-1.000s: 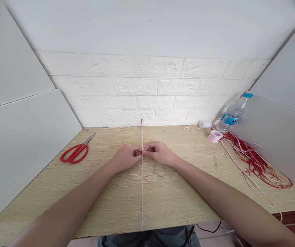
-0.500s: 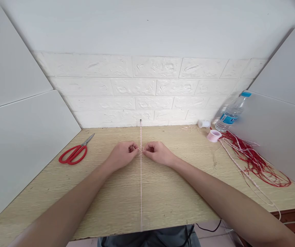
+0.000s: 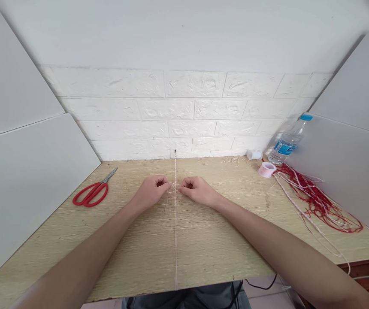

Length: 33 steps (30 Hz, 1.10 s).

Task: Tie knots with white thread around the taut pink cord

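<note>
A pinkish braided cord (image 3: 175,168) runs from a small hook point low on the wall toward me. Its pale core strings (image 3: 176,240) stretch taut down past the table's front edge. My left hand (image 3: 154,190) is left of the cord, thumb and forefinger pinched on a thin pale thread (image 3: 166,201) whose loose end hangs below. From the right, my right hand (image 3: 198,190) pinches a thin thread close beside the cord. Small thread loops cross the cord between the fingertips. How the loops pass over or under cannot be made out.
Red-handled scissors (image 3: 91,194) lie at left. On the right are a pink thread spool (image 3: 267,169), a white spool (image 3: 254,155), a water bottle (image 3: 285,143) and a tangle of red cords (image 3: 321,201). Pale panels (image 3: 26,180) stand on both sides.
My left hand has drawn slightly away from the cord. A loose thread end now hangs below its fingers, and the loops at the cord look wider. My right hand is almost still.
</note>
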### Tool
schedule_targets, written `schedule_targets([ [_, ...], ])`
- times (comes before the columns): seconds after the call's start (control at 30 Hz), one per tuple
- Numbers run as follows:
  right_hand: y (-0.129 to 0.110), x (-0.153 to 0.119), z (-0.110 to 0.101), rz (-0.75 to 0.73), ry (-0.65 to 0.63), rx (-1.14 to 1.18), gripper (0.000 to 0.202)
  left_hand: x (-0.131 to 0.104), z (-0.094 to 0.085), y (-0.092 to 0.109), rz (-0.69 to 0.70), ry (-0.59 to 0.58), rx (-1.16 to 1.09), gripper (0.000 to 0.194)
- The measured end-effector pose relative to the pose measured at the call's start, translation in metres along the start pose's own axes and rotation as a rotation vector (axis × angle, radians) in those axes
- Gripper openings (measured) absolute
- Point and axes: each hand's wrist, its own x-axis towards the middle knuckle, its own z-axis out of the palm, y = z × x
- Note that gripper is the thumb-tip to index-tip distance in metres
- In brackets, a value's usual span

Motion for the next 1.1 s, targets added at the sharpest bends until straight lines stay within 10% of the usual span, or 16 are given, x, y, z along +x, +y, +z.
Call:
schedule_targets([
  [0.53, -0.001, 0.001, 0.002, -0.007, 0.015, 0.543, 0.013, 0.001, -0.001, 0.004, -0.099, -0.116, -0.499, 0.022],
  [1.1, 0.009, 0.005, 0.004, 0.045, -0.050, 0.495, 0.019, 0.006, -0.001, -0.003, -0.232, -0.040, -0.649, 0.023],
])
